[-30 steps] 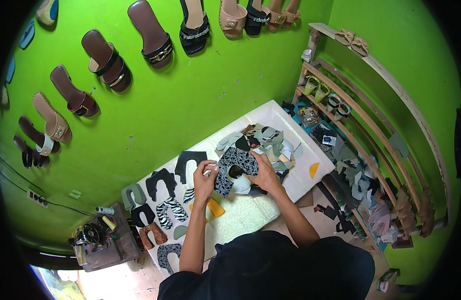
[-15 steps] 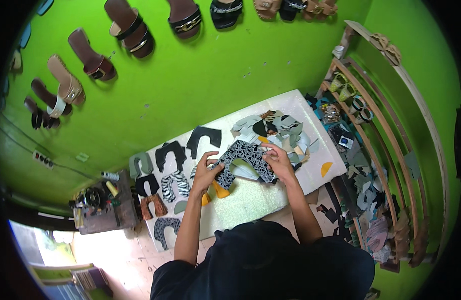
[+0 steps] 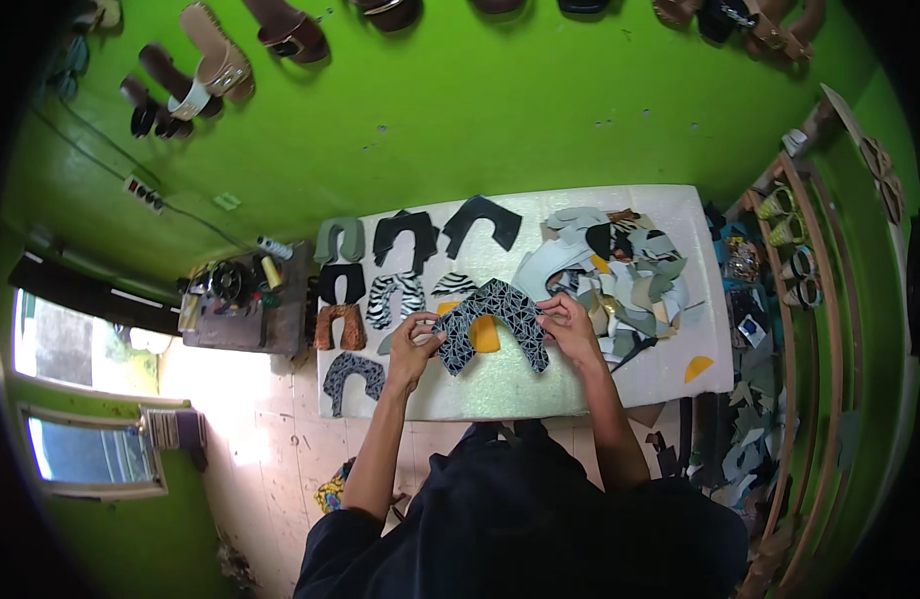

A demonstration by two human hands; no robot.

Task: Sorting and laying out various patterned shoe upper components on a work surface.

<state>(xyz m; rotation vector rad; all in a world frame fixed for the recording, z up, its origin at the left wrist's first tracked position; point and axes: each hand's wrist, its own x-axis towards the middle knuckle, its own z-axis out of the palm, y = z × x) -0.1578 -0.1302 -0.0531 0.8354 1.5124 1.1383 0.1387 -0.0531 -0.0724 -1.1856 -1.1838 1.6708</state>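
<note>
A curved, arch-shaped shoe-upper piece point(image 3: 495, 299) in black with pale geometric lines is stretched out above the white table. Its left end is pinched between thumb and fingers of my left hand point(image 3: 414, 351). Closed on the upper right side is my right hand point(image 3: 572, 331). Behind the arch, a yellow piece point(image 3: 487, 337) lies on the table and shows through the opening. Beyond it lies a zebra-striped piece point(image 3: 454, 285), partly covered. A second zebra-striped arch point(image 3: 396, 299) sits left of my hands, and a grey patterned arch point(image 3: 355, 374) is nearer me.
Black, green and brown arches, such as the black one point(image 3: 485, 222), lie in rows on the table point(image 3: 540, 394). A heap of scraps point(image 3: 619, 270) covers its right part, with a yellow half-round point(image 3: 697, 368) nearby. A wooden rack point(image 3: 832, 329) stands right; a side table point(image 3: 245, 324) stands left.
The view has turned, so the table sits more level and the wall sandals are higher. The patterned piece now hangs more evenly between both hands, away from the scrap heap.
</note>
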